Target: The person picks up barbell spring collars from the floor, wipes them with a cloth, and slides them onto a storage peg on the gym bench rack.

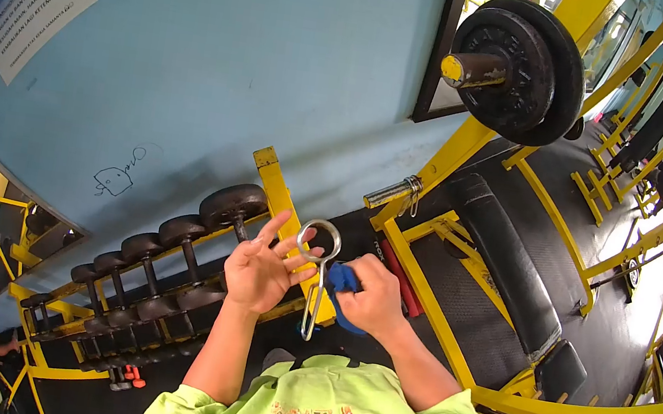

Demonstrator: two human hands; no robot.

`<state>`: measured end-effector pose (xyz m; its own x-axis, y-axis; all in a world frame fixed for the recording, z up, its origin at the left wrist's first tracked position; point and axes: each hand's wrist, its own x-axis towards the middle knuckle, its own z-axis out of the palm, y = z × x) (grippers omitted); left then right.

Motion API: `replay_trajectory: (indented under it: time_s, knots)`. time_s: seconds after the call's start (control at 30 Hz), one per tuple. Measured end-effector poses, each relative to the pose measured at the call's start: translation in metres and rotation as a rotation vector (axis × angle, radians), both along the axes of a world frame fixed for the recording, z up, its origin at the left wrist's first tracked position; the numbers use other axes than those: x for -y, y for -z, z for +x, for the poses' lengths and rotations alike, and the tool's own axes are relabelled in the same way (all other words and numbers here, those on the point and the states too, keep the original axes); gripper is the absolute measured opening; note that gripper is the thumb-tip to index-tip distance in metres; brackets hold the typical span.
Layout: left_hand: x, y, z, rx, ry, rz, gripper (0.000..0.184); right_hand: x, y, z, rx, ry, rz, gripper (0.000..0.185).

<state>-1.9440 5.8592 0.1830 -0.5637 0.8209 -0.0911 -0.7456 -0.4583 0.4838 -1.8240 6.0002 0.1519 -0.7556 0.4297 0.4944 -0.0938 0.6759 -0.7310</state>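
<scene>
A metal spring collar [319, 243] is between my two hands, its ring up and its long handles pointing down toward my shirt. My left hand [262, 269] has its palm turned up and its fingers spread, with the fingertips at the collar's ring. Closed around a bunched blue cloth [346, 294], my right hand [374, 293] is just right of the collar. The cloth meets the collar's side near the ring. Which hand bears the collar's weight I cannot tell.
A dumbbell rack [157, 301] stands at the left. A yellow bench frame [427, 314] with a black padded bench [510, 266] is at the right. Weight plates [520, 72] hang on a bar above. Another spring collar [413, 189] sits on a metal peg [384, 196].
</scene>
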Motion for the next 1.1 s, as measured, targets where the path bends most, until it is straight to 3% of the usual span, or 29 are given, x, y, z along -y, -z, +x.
replay_trajectory:
  time_s: [0.03, 0.1, 0.17, 0.23, 0.3, 0.33, 0.37, 0.43, 0.5, 0.57, 0.6, 0.63, 0.73, 0.8, 0.93, 1.1]
  knots:
    - [-0.006, 0.005, 0.0, 0.004, -0.005, -0.003, 0.056, 0.003, -0.001, 0.002, 0.038, -0.02, 0.088, 0.02]
    - [-0.019, 0.021, 0.0, -0.602, -0.148, -0.499, 0.043, 0.015, -0.006, -0.001, 0.097, -0.022, 0.146, 0.022]
    - [-0.033, 0.019, 0.013, -0.668, -0.331, -0.488, 0.018, 0.02, -0.014, -0.009, 0.084, 0.054, 0.194, 0.02]
    - [-0.033, 0.017, 0.014, -0.572, -0.343, -0.476, 0.016, 0.016, -0.02, -0.016, 0.146, 0.091, 0.191, 0.02]
    - [-0.035, 0.013, 0.02, -0.581, -0.367, -0.442, 0.015, 0.006, -0.005, -0.024, 0.133, 0.001, 0.029, 0.02]
    - [-0.037, 0.012, 0.02, -0.591, -0.406, -0.397, 0.015, -0.001, 0.003, -0.026, 0.088, -0.069, -0.193, 0.02]
    - [-0.036, 0.011, 0.016, -0.592, -0.412, -0.392, 0.015, -0.006, 0.005, -0.024, 0.086, -0.072, -0.186, 0.02]
    - [-0.027, 0.01, 0.005, -0.311, -0.387, -0.339, 0.016, -0.01, 0.012, -0.012, 0.0, 0.005, -0.186, 0.021]
    - [-0.028, 0.011, 0.003, -0.31, -0.403, -0.29, 0.015, -0.007, 0.01, -0.003, 0.065, 0.045, -0.169, 0.028]
    - [-0.04, 0.003, 0.015, -0.319, -0.393, -0.41, 0.014, 0.002, -0.016, -0.004, -0.172, 0.087, 0.086, 0.041]
    - [-0.043, 0.0, 0.021, -0.333, -0.345, -0.454, 0.013, 0.006, -0.017, -0.009, -0.085, 0.065, 0.24, 0.049]
    - [-0.048, 0.003, 0.022, -0.326, -0.357, -0.456, 0.013, 0.008, -0.013, -0.011, -0.039, 0.044, 0.134, 0.049]
    - [-0.044, -0.006, 0.014, -0.144, -0.33, -0.371, 0.012, -0.004, -0.014, -0.019, -0.063, 0.058, 0.205, 0.042]
    - [-0.048, -0.006, 0.017, -0.2, -0.297, -0.353, 0.012, -0.006, 0.009, -0.022, -0.104, -0.002, -0.05, 0.033]
    - [-0.052, 0.001, 0.019, -0.219, -0.264, -0.349, 0.014, -0.008, 0.017, -0.009, -0.004, -0.112, -0.294, 0.026]
    - [-0.044, 0.021, 0.025, -0.128, -0.194, -0.363, 0.011, -0.014, 0.037, 0.019, 0.165, -0.236, -0.288, 0.019]
